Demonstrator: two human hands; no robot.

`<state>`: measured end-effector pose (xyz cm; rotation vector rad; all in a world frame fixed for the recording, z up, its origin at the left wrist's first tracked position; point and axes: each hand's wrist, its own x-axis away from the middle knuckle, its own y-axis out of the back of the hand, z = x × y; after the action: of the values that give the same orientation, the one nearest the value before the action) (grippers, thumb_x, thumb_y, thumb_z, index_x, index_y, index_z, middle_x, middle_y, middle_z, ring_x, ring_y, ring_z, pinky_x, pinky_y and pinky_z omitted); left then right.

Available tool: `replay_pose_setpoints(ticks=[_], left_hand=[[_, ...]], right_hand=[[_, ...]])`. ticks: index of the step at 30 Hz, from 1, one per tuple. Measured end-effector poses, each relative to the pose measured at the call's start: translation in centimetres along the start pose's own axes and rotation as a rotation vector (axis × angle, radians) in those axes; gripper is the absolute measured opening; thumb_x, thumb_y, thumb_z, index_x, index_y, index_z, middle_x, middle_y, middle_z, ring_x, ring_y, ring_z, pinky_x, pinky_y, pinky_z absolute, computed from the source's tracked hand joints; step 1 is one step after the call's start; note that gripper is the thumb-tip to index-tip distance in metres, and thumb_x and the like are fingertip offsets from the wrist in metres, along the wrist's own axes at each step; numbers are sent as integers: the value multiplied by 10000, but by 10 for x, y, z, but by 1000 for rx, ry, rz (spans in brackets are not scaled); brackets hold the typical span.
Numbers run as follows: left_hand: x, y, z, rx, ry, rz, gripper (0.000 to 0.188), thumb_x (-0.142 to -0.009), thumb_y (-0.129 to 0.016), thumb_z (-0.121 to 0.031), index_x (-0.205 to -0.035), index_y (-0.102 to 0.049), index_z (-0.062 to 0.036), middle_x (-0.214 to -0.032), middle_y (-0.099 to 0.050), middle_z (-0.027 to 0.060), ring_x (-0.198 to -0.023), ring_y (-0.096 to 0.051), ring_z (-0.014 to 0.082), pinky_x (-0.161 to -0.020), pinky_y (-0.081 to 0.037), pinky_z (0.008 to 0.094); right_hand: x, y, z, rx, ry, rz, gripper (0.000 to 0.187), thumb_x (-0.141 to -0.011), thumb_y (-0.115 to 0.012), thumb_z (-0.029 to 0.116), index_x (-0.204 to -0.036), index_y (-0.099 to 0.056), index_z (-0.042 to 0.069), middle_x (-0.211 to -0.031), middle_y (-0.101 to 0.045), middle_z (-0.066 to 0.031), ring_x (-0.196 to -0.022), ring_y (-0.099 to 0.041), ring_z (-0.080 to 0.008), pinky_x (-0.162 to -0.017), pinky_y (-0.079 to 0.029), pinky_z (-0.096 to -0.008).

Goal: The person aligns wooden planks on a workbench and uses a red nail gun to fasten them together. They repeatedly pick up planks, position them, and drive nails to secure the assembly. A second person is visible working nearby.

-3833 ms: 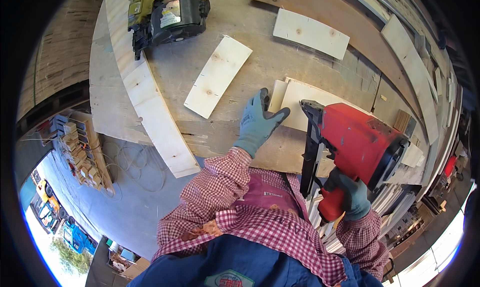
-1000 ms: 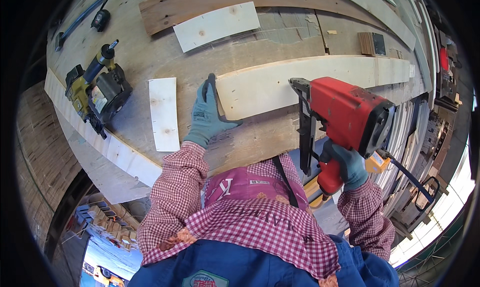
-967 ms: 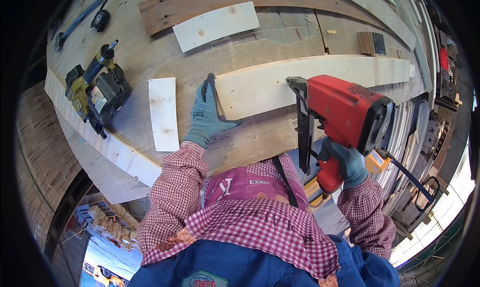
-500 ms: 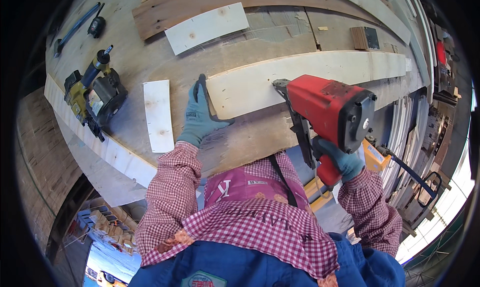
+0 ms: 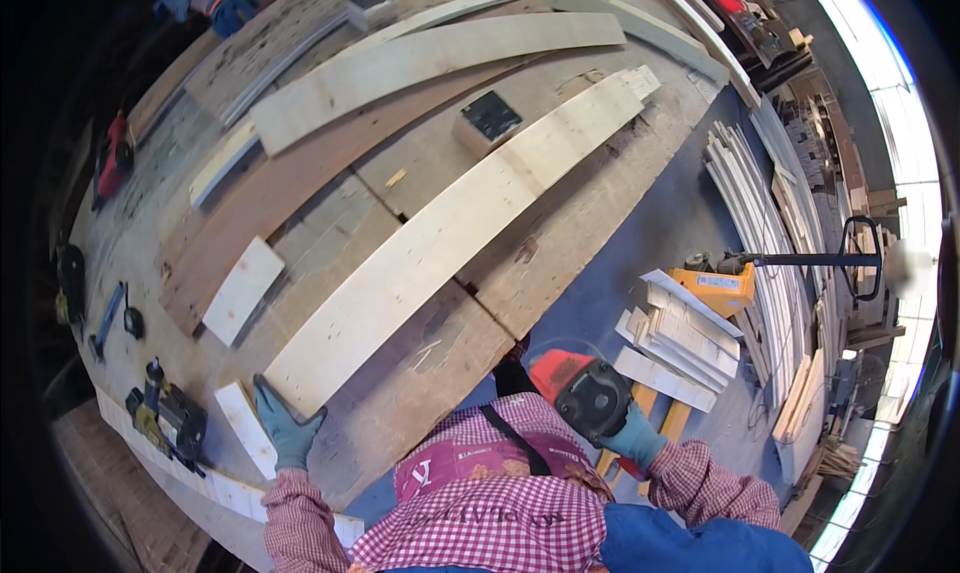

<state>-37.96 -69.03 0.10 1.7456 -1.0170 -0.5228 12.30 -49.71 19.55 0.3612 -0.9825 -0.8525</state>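
Observation:
A long pale wooden board (image 5: 430, 243) lies diagonally across the worktable. My left hand (image 5: 288, 431), in a grey-blue glove, rests against its near left end, thumb and fingers spread. Beside that hand is a short pale wood piece (image 5: 245, 428); another short piece (image 5: 243, 291) lies farther up the table. Off the table's front edge, near my waist, my right hand (image 5: 638, 438) is closed round the grip of a red and black nail gun (image 5: 578, 385). Its nose is hidden, and it is apart from the board.
A yellow-and-black coil nailer (image 5: 165, 418) and a hammer (image 5: 108, 321) lie at left. A dark-topped block (image 5: 488, 121) stands behind the board. On the right are a yellow pallet jack (image 5: 715, 288) and stacked planks (image 5: 685, 343). Another person's gloved hand (image 5: 230, 11) shows at far left.
The nail gun has come off the board and down to the right, past the table's edge. My left hand stays at the board's end. The view has turned, showing more at right.

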Motion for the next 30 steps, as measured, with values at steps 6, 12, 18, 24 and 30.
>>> replay_pose_setpoints(ticks=[6,12,18,24,30], left_hand=[[19,-27,-158,-198,64,-26,1160,-615,-824,-405,-1487,-192,23,-1536,-203,244,-1409,-197,415,-1157,-169,505],[-25,-119,-395,-42,-458,266,988,-705,-732,-516,-1444,-311,-12,-1472,-291,252,-1362,-241,456,-1127,-166,557],[-111,-142,-507,-46,-429,225,879,-746,-708,-480,-1418,-362,-31,-1454,-327,238,-1354,-276,426,-1120,-181,552],[-209,-190,-575,10,-397,39,831,-757,-706,-442,-1405,-375,-40,-1459,-330,231,-1361,-276,419,-1119,-189,549],[-291,-223,-703,141,-343,56,793,-766,-713,-408,-1400,-394,-56,-1449,-352,236,-1359,-283,427,-1123,-184,542]], right_hand=[[27,78,-132,-41,-318,-83,471,-655,-786,463,-891,-724,61,-789,-695,-188,-764,-686,-355,-672,-544,-435],[20,142,-230,-742,-477,-290,378,-662,-805,206,-952,-680,0,-741,-704,-109,-629,-691,-220,-588,-573,-354],[-66,249,-232,-912,-392,-227,272,-741,-766,115,-957,-672,-23,-737,-688,-105,-571,-659,-173,-528,-558,-296],[-165,352,-254,-582,-295,-117,301,-734,-780,147,-958,-671,-22,-741,-686,-97,-625,-667,-158,-577,-555,-296],[-269,499,-212,-455,-366,21,428,-766,-739,219,-1112,-592,14,-834,-679,-81,-713,-668,-144,-659,-544,-300]])
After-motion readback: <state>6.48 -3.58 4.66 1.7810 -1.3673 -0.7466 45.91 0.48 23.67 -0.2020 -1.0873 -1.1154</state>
